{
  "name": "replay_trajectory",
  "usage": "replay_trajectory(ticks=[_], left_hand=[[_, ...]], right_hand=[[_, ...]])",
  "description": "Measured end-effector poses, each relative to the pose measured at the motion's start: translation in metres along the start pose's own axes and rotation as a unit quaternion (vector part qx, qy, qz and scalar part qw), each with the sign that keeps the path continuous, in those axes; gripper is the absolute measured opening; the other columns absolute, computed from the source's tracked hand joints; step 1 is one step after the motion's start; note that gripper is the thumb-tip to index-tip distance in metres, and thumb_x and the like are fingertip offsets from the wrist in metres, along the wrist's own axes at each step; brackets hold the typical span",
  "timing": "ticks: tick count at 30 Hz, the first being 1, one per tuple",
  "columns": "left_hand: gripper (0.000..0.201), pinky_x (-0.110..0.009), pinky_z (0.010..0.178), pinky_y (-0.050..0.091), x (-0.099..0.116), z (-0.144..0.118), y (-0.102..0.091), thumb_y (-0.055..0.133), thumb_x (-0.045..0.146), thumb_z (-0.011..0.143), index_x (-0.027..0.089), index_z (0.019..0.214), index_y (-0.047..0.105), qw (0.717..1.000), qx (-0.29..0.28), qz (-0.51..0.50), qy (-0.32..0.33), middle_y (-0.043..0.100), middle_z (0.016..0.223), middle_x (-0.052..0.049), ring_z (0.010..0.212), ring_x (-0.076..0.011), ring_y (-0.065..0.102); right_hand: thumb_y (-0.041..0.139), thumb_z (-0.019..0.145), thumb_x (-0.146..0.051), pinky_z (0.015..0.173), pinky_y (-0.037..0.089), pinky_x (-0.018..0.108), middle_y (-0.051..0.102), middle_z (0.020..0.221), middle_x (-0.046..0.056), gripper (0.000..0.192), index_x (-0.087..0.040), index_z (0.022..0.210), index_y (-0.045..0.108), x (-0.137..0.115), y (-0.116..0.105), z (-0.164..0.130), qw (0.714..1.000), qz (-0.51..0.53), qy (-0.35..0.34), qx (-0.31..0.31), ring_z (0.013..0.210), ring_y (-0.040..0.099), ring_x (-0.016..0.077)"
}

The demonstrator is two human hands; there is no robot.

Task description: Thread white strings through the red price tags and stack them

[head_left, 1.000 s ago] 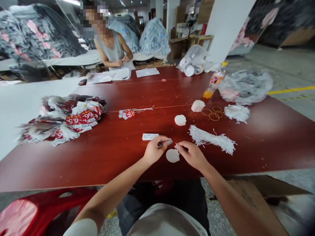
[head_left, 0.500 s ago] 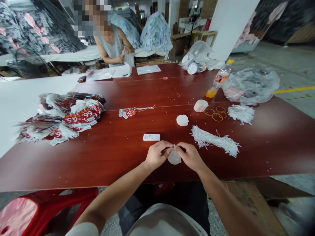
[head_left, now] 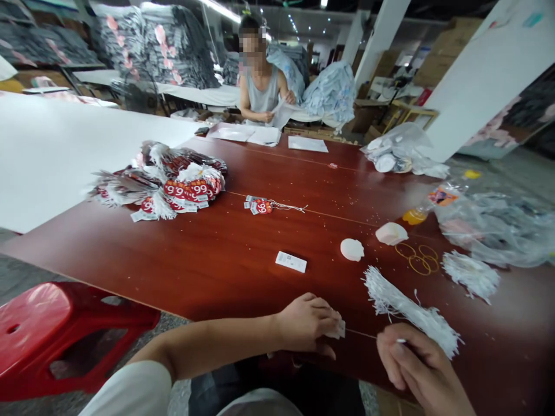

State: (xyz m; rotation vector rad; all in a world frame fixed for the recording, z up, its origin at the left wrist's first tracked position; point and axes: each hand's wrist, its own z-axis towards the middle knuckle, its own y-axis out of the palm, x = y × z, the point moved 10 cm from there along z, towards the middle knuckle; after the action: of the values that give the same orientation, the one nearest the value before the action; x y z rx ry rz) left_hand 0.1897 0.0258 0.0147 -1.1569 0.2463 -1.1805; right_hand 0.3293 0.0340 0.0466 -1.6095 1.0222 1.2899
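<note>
The left hand point(head_left: 309, 322) is closed around a small white paper tag point(head_left: 337, 330) at the near edge of the dark red wooden table point(head_left: 225, 254). The right hand point(head_left: 411, 361) sits to its right with fingers pinched on a thin white string point(head_left: 359, 333). The string runs tight from the tag to those fingers, so it looks threaded through the tag but not tied off.

A big heap of finished red-and-white price tags with strings point(head_left: 167, 182) lies far to the left. One small bunch of finished red tags point(head_left: 260, 205) lies alone in the middle. So a lot seems done.

There is plenty left. A long bundle of white strings point(head_left: 410, 311) lies just right of the hands. A second, smaller tuft of white strings point(head_left: 470, 273) lies further right. Two stacks of round white tags point(head_left: 352, 249) wait beyond, with a flat white label point(head_left: 291, 262) to their left and yellow rubber bands point(head_left: 417, 257) to their right.

Both hands work right at the near table edge. The bare table to the left is wide open. The string bundle crowds the right. A red plastic stool point(head_left: 52, 335) stands low at the near left. Another person point(head_left: 262, 92) works at the far end, well apart.
</note>
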Motion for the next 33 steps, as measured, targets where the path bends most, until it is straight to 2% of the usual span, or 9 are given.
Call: replay_trajectory(ticks=[3, 6, 8, 12, 15, 20, 25, 28, 33], left_hand=[[0.018, -0.030, 0.088, 0.048, -0.001, 0.000, -0.015, 0.058, 0.033, 0.096, 0.022, 0.108, 0.066, 1.000, -0.012, -0.010, -0.027, 0.074, 0.106, -0.002, 0.097, -0.0171, 0.067], [0.019, -0.024, 0.085, 0.050, -0.029, -0.002, -0.078, 0.051, 0.030, 0.100, 0.024, 0.106, 0.068, 0.995, 0.031, -0.058, -0.077, 0.074, 0.101, 0.000, 0.091, -0.0132, 0.068], [0.018, -0.023, 0.085, 0.050, -0.080, -0.008, -0.130, 0.053, 0.032, 0.100, 0.027, 0.108, 0.069, 0.983, 0.062, -0.060, -0.161, 0.073, 0.107, 0.001, 0.097, -0.0133, 0.067], [0.026, -0.027, 0.079, 0.051, -0.222, -0.033, -0.208, 0.067, 0.035, 0.089, 0.031, 0.115, 0.068, 0.914, 0.078, 0.075, -0.391, 0.074, 0.102, 0.001, 0.091, -0.0187, 0.068], [0.030, -0.034, 0.091, 0.050, -0.294, -0.040, -0.217, 0.068, 0.033, 0.087, 0.031, 0.117, 0.069, 0.865, 0.054, 0.157, -0.473, 0.072, 0.110, -0.003, 0.103, -0.0239, 0.066], [0.058, -0.054, 0.119, 0.022, -0.325, -0.032, -0.186, 0.059, 0.048, 0.091, 0.022, 0.143, 0.050, 0.840, 0.099, 0.237, -0.478, 0.037, 0.155, -0.014, 0.144, -0.0346, 0.031], [0.063, -0.058, 0.119, 0.020, -0.347, -0.024, -0.151, 0.049, 0.056, 0.094, 0.024, 0.148, 0.044, 0.867, 0.070, 0.245, -0.428, 0.035, 0.157, -0.012, 0.147, -0.0342, 0.026], [0.055, -0.060, 0.117, 0.020, -0.360, -0.021, -0.154, 0.048, 0.049, 0.095, 0.024, 0.144, 0.048, 0.892, 0.098, 0.234, -0.375, 0.042, 0.153, -0.012, 0.144, -0.0343, 0.030], [0.049, -0.058, 0.120, 0.014, -0.331, -0.013, -0.178, 0.054, 0.043, 0.093, 0.020, 0.137, 0.055, 0.910, 0.207, 0.232, -0.274, 0.049, 0.147, -0.012, 0.139, -0.0340, 0.038]], right_hand=[[0.077, 0.080, -0.046, 0.044, 0.047, 0.029, 0.054, 0.053, -0.001, 0.020, -0.028, 0.080, 0.068, -0.012, -0.026, 0.015, 0.987, 0.154, -0.025, 0.043, 0.046, 0.052, 0.0153], [0.088, 0.069, -0.038, 0.039, 0.047, 0.021, 0.060, 0.061, -0.005, 0.024, -0.029, 0.078, 0.068, -0.017, -0.052, 0.060, 0.938, 0.317, -0.047, 0.131, 0.048, 0.055, 0.0111], [0.082, 0.075, -0.025, 0.053, 0.058, 0.022, 0.072, 0.091, -0.002, 0.023, -0.030, 0.093, 0.070, -0.015, -0.043, 0.105, 0.921, 0.352, -0.021, 0.163, 0.074, 0.069, 0.0141], [0.065, 0.085, -0.014, 0.086, 0.061, 0.027, 0.064, 0.132, 0.004, 0.021, -0.025, 0.103, 0.065, -0.014, 0.036, 0.212, 0.932, 0.342, 0.043, 0.108, 0.117, 0.063, 0.0178], [0.056, 0.092, -0.018, 0.091, 0.059, 0.030, 0.056, 0.141, 0.006, 0.016, -0.024, 0.107, 0.058, -0.001, 0.080, 0.281, 0.940, 0.311, 0.080, 0.113, 0.127, 0.057, 0.0182], [0.056, 0.092, -0.017, 0.087, 0.060, 0.033, 0.053, 0.141, 0.010, 0.037, -0.026, 0.127, 0.048, 0.012, 0.109, 0.343, 0.953, 0.274, 0.089, 0.092, 0.126, 0.057, 0.0202], [0.071, 0.084, -0.025, 0.077, 0.059, 0.032, 0.067, 0.118, 0.007, 0.049, -0.025, 0.130, 0.056, -0.002, 0.065, 0.307, 0.979, 0.187, 0.060, 0.047, 0.101, 0.068, 0.0214], [0.069, 0.086, -0.034, 0.071, 0.052, 0.028, 0.072, 0.096, 0.003, 0.026, -0.023, 0.110, 0.070, -0.020, 0.006, 0.237, 0.995, -0.104, -0.008, -0.012, 0.077, 0.067, 0.0159], [0.068, 0.083, -0.034, 0.062, 0.041, 0.026, 0.072, 0.086, 0.000, 0.011, -0.026, 0.089, 0.072, 0.004, -0.092, 0.125, 0.882, -0.460, 0.088, 0.044, 0.071, 0.064, 0.0160]])
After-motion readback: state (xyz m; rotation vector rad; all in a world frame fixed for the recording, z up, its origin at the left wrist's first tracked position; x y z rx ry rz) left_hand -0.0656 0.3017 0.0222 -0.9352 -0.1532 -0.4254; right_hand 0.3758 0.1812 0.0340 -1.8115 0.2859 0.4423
